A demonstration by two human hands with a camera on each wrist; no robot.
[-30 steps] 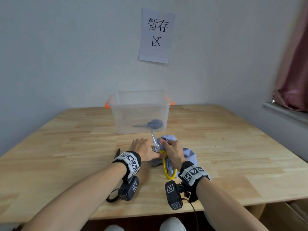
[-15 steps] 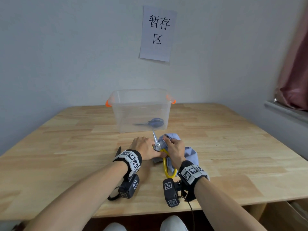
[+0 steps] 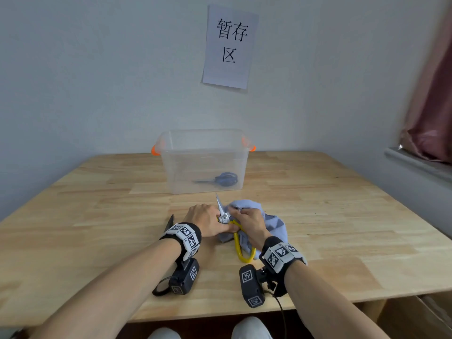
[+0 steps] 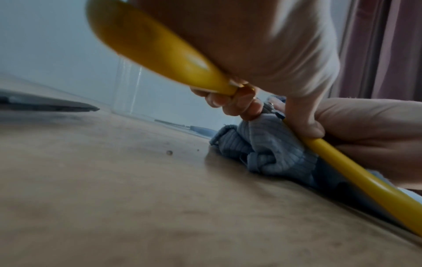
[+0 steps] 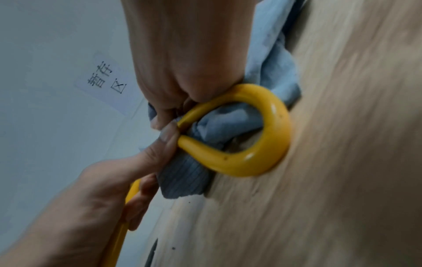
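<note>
Yellow-handled scissors stand on the table in front of me, steel blades pointing up and away. The yellow handle loop lies toward me. My left hand grips one yellow handle near the pivot, fingers curled round it. My right hand pinches a blue-grey ribbed cloth against the scissors by the pivot. In the right wrist view the cloth is bunched through the handle loop. The blades' edges are partly hidden by my hands.
A clear plastic bin with orange handles stands just beyond, against the wall, with blue-handled scissors inside. A dark blade-like thing lies on the table left of my left wrist. A paper sign hangs on the wall.
</note>
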